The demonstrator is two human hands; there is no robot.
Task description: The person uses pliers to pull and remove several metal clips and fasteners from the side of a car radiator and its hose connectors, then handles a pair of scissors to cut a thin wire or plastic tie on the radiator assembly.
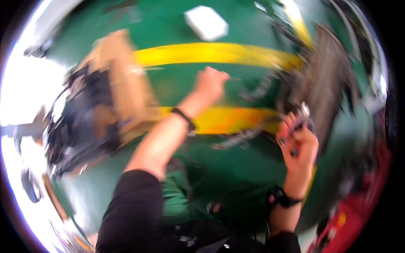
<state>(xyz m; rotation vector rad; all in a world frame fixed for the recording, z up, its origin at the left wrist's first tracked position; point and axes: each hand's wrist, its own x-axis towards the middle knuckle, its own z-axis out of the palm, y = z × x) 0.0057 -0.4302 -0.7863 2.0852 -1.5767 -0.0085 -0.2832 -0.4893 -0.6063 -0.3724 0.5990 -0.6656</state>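
Past the cardboard box [131, 82] at left, I have the left hand [211, 83] curled, its contents too blurred to tell, then the right hand [300, 143] grasping 1 red-handled tool [297, 125] left of the brownish object [327, 78], work seemingly underway, nothing visibly done, the remainder unclear.

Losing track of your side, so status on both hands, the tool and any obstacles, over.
Left hand curled, contents too blurred to tell. Right hand gripping shiny-tipped tool. Cardboard box off left, not between hands.
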